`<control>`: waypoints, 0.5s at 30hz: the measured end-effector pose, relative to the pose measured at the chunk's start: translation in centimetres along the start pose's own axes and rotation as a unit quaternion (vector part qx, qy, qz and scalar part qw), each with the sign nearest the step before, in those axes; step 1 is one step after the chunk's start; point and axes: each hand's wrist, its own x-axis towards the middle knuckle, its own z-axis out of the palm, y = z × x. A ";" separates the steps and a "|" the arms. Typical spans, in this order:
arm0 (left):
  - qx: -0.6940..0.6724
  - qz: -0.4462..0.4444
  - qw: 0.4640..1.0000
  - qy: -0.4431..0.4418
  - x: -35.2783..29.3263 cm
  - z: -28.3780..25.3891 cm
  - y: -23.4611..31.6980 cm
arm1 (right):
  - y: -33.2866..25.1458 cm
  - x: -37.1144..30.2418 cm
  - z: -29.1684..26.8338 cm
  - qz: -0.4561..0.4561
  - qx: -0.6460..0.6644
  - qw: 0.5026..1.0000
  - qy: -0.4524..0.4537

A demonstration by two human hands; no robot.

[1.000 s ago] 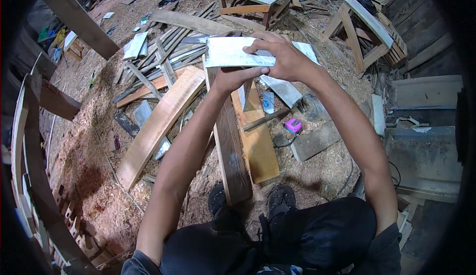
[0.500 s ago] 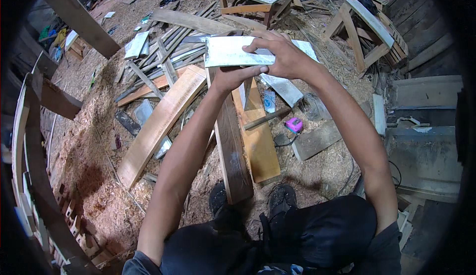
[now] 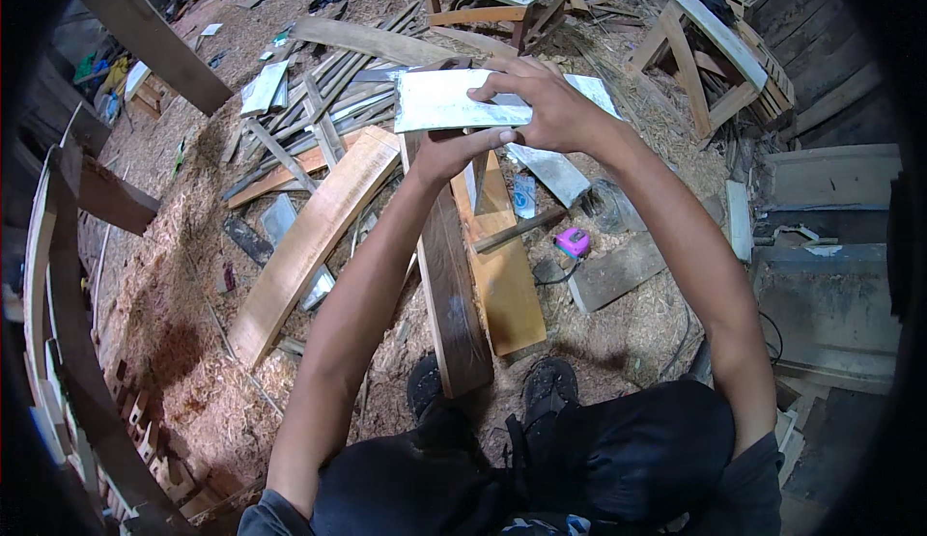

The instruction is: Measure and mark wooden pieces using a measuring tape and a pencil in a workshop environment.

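"Where's the white-faced board (image 3: 433, 101)?"

"At the hands, overlapping the far end of the dark plank (image 3: 459, 314); touching or apart, I can't tell."

"Fingers?"

"The right hand (image 3: 555, 111) has its fingers curled over it, gripping. The left hand (image 3: 449, 157) is underneath, fingers hidden, grip unclear."

"Holding it well?"

"Steady wrists, I'd say, with even pressure from both sides."

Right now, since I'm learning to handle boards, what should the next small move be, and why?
Perhaps ease the left grip slightly toward the left end of the white, rectangular, wooden-looking board: that grip sits close to the right grip, which lies across the board's face, so a wider spread might steady the board.
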 end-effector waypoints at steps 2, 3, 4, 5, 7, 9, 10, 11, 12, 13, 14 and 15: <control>-0.016 -0.030 0.999 0.003 -0.1 0.2 0.5 | -0.2 0.0 -0.5 0.016 0.014 0.999 -0.035; -0.016 -0.031 0.999 0.003 -0.2 0.1 0.5 | -0.2 0.1 -0.6 0.017 0.014 0.999 -0.035; -0.013 -0.038 0.999 -0.007 -0.2 0.0 0.6 | -0.1 0.1 -0.6 0.018 0.014 0.999 -0.040; -0.009 -0.046 0.999 -0.017 -0.2 0.0 0.6 | 0.0 0.1 -0.7 0.020 0.014 0.999 -0.045; 0.019 -0.034 0.999 0.003 -0.4 -0.2 -0.8 | -0.1 0.1 -0.7 0.017 0.007 0.999 -0.040; 0.047 -0.022 0.998 0.022 -0.7 -0.4 -1.8 | -0.1 0.1 -0.5 0.015 -0.001 0.999 -0.034; 0.051 -0.033 0.998 0.020 -0.8 -0.7 -2.0 | 0.0 0.1 -0.4 0.016 0.009 0.999 -0.035; 0.055 -0.044 0.997 0.019 -0.9 -0.9 -2.3 | 0.0 0.2 -0.3 0.017 0.018 0.999 -0.035; 0.053 -0.044 0.997 0.018 -0.9 -0.8 -2.3 | -0.1 0.2 -0.4 0.018 0.017 0.999 -0.036; 0.054 -0.042 0.997 0.022 -0.8 -0.7 -2.3 | -0.2 0.3 -0.6 0.021 0.025 0.999 -0.042; 0.056 -0.038 0.997 0.027 -0.9 -0.7 -2.2 | -0.3 0.3 -0.7 0.024 0.033 0.998 -0.047; 0.056 -0.038 0.997 0.027 -0.9 -0.6 -1.8 | -0.4 0.3 -0.6 0.024 0.033 0.998 -0.047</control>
